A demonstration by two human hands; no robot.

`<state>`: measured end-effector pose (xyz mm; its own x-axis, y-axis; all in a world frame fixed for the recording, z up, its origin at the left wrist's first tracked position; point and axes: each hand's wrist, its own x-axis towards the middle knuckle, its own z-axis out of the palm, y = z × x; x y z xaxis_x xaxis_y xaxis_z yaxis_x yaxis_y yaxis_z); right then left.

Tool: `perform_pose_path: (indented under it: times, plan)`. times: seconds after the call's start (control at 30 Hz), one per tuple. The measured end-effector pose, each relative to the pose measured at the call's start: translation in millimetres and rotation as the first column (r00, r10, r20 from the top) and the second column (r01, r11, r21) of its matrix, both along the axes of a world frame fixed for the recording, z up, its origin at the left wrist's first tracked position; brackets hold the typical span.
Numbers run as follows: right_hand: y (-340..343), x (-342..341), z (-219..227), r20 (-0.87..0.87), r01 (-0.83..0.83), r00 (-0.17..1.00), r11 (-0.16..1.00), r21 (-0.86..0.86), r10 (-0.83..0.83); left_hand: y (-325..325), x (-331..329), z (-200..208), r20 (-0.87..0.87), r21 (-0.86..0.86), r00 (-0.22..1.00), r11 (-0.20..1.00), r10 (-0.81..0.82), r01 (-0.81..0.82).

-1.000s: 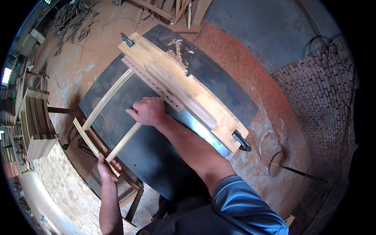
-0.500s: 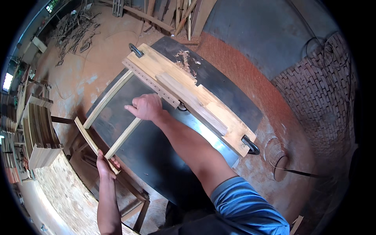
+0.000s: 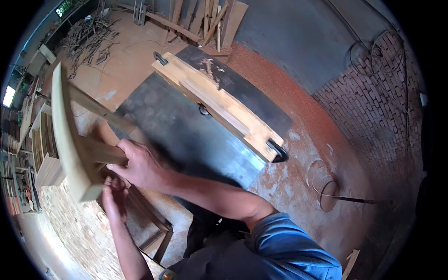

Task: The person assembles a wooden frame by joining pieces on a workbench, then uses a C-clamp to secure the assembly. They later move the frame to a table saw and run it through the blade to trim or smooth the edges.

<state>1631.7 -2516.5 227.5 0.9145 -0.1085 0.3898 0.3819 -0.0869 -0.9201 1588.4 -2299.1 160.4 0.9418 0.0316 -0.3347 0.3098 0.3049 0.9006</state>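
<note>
A pale wooden frame is raised at the left, its curved rail [image 3: 70, 135] close to me and tilted. Two wooden crosspieces run back from it; the far crosspiece [image 3: 100, 109] is blurred by motion. My right hand [image 3: 142, 165] is wrapped round the nearer crosspiece [image 3: 102, 151]. My left hand [image 3: 114, 198] is just beside the rail's lower end, fingers curled loosely and apart, not wrapped round the wood. The drilled strip at the frame's far side cannot be made out now.
A dark metal-topped table [image 3: 158, 107] carries a long light board [image 3: 219, 107] held by black clamps [image 3: 277, 151], with wood shavings [image 3: 208, 69] behind it. Curved wooden parts [image 3: 44, 140] are stacked at left by a rough plywood sheet [image 3: 70, 224]. Planks [image 3: 217, 23] lean at the back.
The frame has been lifted off the table toward me and to the left. My right hand has moved left with it, and my left hand has loosened from the curved rail.
</note>
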Motion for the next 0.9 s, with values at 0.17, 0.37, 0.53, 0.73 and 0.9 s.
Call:
perform_pose_path:
  times: [0.17, 0.37, 0.53, 0.73, 0.9]
  plan:
    - [-34.5, -115.5, -12.6, -0.508, -0.084, 0.793, 0.887, 0.454, 0.336, -14.2, -101.9, -37.1, -0.336, -0.231, 0.94, 0.961, 0.066, -0.15]
    - [-104.8, -233.2, -128.5, -0.71, 0.083, 0.596, 0.851, 0.519, 0.374, -61.1, -197.4, -72.5, -0.277, 0.302, 0.896, 0.916, 0.348, -0.263]
    - [-181.6, -272.0, -109.4, -0.889, -0.357, 0.457, 0.916, -0.186, -0.002, -97.3, -223.0, -95.4, -0.181, 0.415, 0.96, 0.902, 0.212, -0.121]
    - [-220.7, -234.3, -103.3, 0.068, 0.132, 0.991, 0.723, -0.678, -0.117, -125.4, -236.6, -105.8, -0.309, 0.039, 0.92, 0.97, 0.241, -0.241]
    - [-237.2, -213.0, -145.0, 0.015, 0.076, 0.995, 0.648, -0.757, -0.099, -145.2, -234.0, -101.4, -0.39, -0.138, 0.893, 0.945, 0.225, -0.298]
